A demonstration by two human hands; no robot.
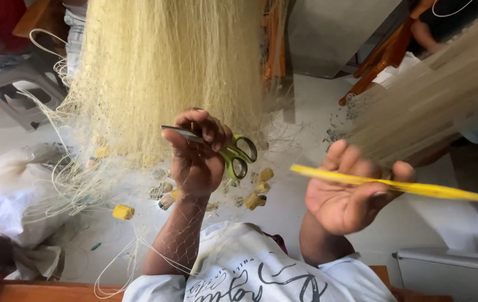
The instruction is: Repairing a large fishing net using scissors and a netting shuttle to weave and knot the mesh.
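Left hand (197, 156) grips green-handled scissors (225, 148) against the hanging pale fishing net (166, 67); right hand (348, 193), fingers half-curled, holds a flat yellow netting needle (387, 183).

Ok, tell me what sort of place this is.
Probably a net-mending workshop: pale fishing net hangs in bundles, yellow floats lie on the floor, and the hands hold scissors and a yellow netting needle.

The left hand (197, 154) grips green-handled scissors (225, 148) against the pale hanging fishing net (161, 72). To the right, the right hand (348, 193) holds a flat yellow netting needle (390, 183). Small yellow floats (123, 212) lie on the floor beneath.
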